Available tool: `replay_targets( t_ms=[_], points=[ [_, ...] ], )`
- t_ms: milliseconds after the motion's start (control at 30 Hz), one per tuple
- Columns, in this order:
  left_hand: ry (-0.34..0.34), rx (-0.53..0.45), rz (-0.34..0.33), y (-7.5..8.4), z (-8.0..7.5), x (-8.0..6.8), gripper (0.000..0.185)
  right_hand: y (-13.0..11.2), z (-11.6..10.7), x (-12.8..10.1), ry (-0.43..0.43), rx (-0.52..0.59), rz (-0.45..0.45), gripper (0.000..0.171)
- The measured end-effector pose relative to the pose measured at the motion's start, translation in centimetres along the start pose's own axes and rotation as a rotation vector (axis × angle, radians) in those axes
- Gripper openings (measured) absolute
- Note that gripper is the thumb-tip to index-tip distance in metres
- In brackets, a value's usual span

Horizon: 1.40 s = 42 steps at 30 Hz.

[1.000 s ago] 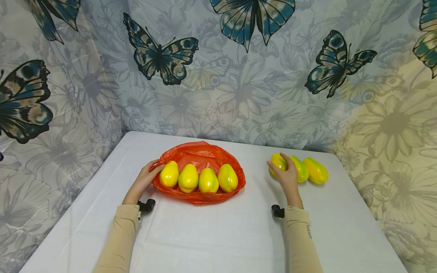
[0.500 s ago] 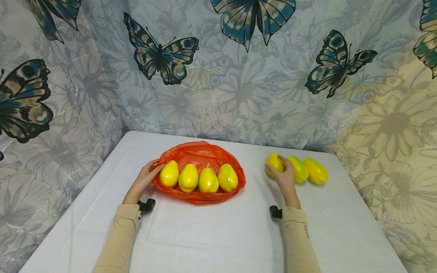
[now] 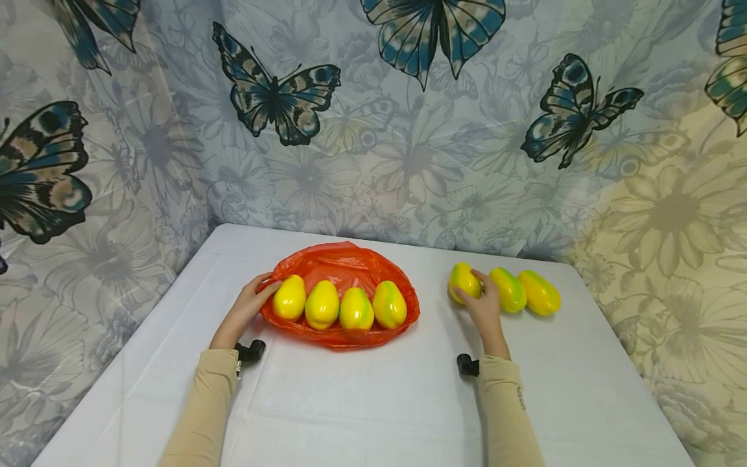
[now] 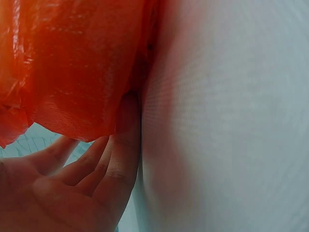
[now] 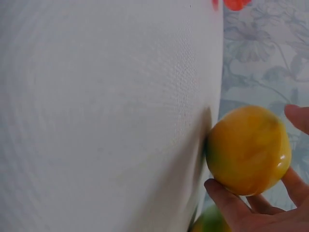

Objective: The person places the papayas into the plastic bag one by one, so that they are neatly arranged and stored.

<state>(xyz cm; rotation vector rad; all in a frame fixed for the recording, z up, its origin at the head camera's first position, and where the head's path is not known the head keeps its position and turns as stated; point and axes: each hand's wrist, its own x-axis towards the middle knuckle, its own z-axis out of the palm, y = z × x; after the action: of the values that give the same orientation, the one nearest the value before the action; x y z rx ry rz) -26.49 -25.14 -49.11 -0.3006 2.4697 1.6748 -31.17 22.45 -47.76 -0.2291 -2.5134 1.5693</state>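
- Presently, the right hand [image 3: 486,308] is clamped on a glossy yellow fruit [image 3: 461,277], thumb and fingers set about its skin; the fruit sits ahead and to the left of the palm
- Underside of that fruit: very close to the white-covered table [image 3: 373,402], shadow alongside; whether it touches cannot be confirmed
- Just right of this grip: a yellow-green fruit [image 3: 509,290], apart from the one in hand; beyond it, at its right side, an elongated fruit [image 3: 539,293], also yellow with some green
- Left hand [image 3: 251,305]: placed at the near end of a red plastic bag [image 3: 350,256], fingers against its outer side, one digit low between bag and table; tips partly hidden, so whether the plastic is pinched cannot be told
- Bag: spread wide on the table, between the two hands and well apart from the right one
- Inside the bag, directly right of the left hand: a row of four yellow fruits [image 3: 322,305], the first just beside the thumb
- Behind each hand: a black wrist device [image 3: 251,352] and a beige sleeve [image 3: 201,402]
- Beyond both grips: a butterfly-and-flower backdrop [image 3: 414,162]
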Motion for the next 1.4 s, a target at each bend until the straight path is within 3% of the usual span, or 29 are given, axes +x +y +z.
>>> replay_targets(
  t_ms=[833,1400],
  points=[
    [-0.002,-0.005,-0.001,-0.2,0.1,0.1,0.078,-0.2,1.2,-0.5,-0.021,0.046,-0.004,0.060],
    [0.001,-0.002,-0.007,0.0,0.0,0.0,0.080,-2.5,3.6,-0.8,-0.045,0.053,-0.026,0.059]
  ],
)
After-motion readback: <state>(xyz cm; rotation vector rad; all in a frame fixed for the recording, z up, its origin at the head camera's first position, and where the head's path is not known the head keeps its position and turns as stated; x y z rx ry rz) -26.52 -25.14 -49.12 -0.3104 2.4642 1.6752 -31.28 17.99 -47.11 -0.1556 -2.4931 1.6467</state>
